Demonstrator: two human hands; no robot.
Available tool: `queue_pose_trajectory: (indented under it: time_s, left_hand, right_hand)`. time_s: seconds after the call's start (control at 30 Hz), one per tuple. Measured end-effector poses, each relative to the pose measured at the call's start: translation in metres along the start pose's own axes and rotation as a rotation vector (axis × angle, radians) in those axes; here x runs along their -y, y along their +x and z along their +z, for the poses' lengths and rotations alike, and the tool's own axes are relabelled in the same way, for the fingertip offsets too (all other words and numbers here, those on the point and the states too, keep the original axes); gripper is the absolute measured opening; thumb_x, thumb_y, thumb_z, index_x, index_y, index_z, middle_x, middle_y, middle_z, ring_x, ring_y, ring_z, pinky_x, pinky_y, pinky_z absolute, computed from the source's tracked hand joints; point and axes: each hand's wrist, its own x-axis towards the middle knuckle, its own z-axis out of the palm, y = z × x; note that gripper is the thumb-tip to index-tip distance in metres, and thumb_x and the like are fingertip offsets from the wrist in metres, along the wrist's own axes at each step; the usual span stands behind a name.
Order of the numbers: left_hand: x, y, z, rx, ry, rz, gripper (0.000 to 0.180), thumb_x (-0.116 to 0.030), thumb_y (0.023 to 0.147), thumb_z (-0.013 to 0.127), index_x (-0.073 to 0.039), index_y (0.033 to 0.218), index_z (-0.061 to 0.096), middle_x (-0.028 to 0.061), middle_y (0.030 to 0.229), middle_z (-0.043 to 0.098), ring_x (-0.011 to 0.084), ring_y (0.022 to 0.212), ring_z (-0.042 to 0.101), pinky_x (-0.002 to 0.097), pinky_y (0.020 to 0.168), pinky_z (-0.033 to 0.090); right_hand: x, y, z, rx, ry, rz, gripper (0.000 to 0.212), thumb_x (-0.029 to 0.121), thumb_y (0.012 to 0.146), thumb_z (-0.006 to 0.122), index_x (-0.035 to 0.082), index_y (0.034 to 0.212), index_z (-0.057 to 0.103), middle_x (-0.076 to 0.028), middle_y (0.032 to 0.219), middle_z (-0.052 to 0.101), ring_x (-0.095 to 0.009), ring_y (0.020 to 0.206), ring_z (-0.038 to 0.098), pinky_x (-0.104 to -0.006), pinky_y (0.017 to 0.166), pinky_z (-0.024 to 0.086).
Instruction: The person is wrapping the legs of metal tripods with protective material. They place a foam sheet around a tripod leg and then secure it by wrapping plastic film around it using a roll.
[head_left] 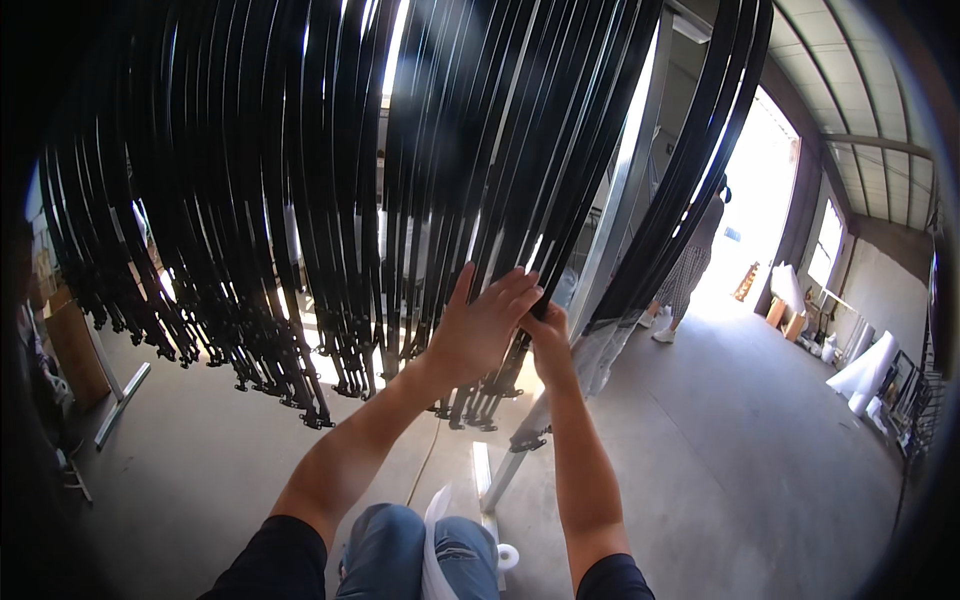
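Many long black strips [340,150] hang side by side in front of me, with small black fittings [290,375] at their lower ends. My left hand [478,328] lies against the strips near the right side of the row, its fingers stretched out and thumb raised. Just right of it, my right hand [550,345] has its fingers closed round a black strip; the fingertips are partly hidden. The two hands meet at the fingers. Clear plastic film [600,365] hangs beside my right wrist, under another bundle of black strips [690,190].
A metal post [632,150] stands right of the row, above floor-level metal feet. Near my knees are a white plastic strip [436,560] and a small white roll [508,556]. Another person [695,255] stands near the bright doorway [755,200]. White rolls [868,370] lean along the right wall.
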Motion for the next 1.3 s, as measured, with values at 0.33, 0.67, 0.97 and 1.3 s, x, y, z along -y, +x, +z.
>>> queue_pose_trajectory:
  time_s: [0.33, 0.67, 0.97, 1.3]
  left_hand:
    - [0.016, -0.015, 0.004, 0.099, 0.345, 0.076, 0.010, -0.013, 0.077, 0.057, -0.011, 0.086, 0.059, 0.0040, 0.121, 0.046, 0.0146, 0.125, 0.030, 0.0541, 0.101, 0.014]
    - [0.036, -0.028, -0.008, 0.101, 0.401, 0.101, 0.005, -0.012, 0.073, 0.059, -0.011, 0.076, 0.055, 0.0028, 0.127, 0.041, 0.0148, 0.126, 0.027, 0.0571, 0.099, 0.014]
    - [0.047, -0.035, -0.015, 0.056, 0.497, 0.075, 0.011, -0.016, 0.074, 0.061, -0.011, 0.078, 0.053, 0.0030, 0.126, 0.041, 0.0155, 0.127, 0.026, 0.0574, 0.099, 0.016]
    - [0.043, -0.031, -0.010, 0.086, 0.460, 0.029, 0.016, -0.009, 0.074, 0.052, -0.006, 0.090, 0.054, 0.0077, 0.132, 0.037, 0.0163, 0.129, 0.024, 0.0574, 0.100, 0.010]
  right_hand:
    - [-0.003, -0.004, -0.009, -0.145, -0.058, -0.045, 0.013, 0.000, 0.082, 0.052, -0.007, 0.092, 0.057, -0.013, 0.083, 0.063, -0.018, 0.075, 0.061, -0.0253, 0.068, 0.046]
    - [0.005, -0.008, -0.005, -0.110, -0.063, -0.035, 0.014, 0.008, 0.084, 0.054, -0.002, 0.092, 0.057, -0.015, 0.087, 0.063, -0.022, 0.079, 0.062, -0.0293, 0.073, 0.047]
    - [0.001, -0.012, -0.011, -0.074, -0.090, -0.015, 0.020, 0.016, 0.084, 0.057, -0.002, 0.093, 0.056, -0.013, 0.082, 0.063, -0.019, 0.073, 0.062, -0.0283, 0.069, 0.049]
    - [0.003, -0.014, 0.001, -0.007, 0.021, 0.015, 0.018, 0.009, 0.086, 0.052, -0.007, 0.092, 0.057, -0.012, 0.080, 0.063, -0.017, 0.069, 0.061, -0.0275, 0.068, 0.050]
